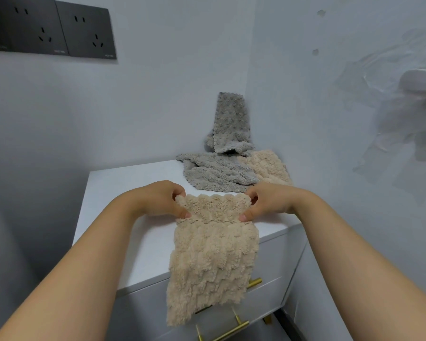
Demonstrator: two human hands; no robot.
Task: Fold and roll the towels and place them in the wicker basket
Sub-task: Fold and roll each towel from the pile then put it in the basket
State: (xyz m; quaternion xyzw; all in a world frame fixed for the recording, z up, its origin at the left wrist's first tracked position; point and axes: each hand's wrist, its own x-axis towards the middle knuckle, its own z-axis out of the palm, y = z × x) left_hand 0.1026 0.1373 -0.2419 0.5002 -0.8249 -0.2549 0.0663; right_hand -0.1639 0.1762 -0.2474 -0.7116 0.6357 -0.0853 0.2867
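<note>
2 hands, left hand point(159, 199) and right hand point(268, 203), pinched the fluffy beige towel's point(213, 254) far edge on the white table point(123, 207), starting its roll; next, tight even turns toward the hanging end.

On my feed both forearms point(84, 267) are bare right to the frame edge; the left grip point(158, 200) and right grip point(268, 203) are bare hands with short thumbnails.

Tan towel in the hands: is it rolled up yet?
Barely. The tan towel has only its far end curled over; the rest lies spread.
</note>
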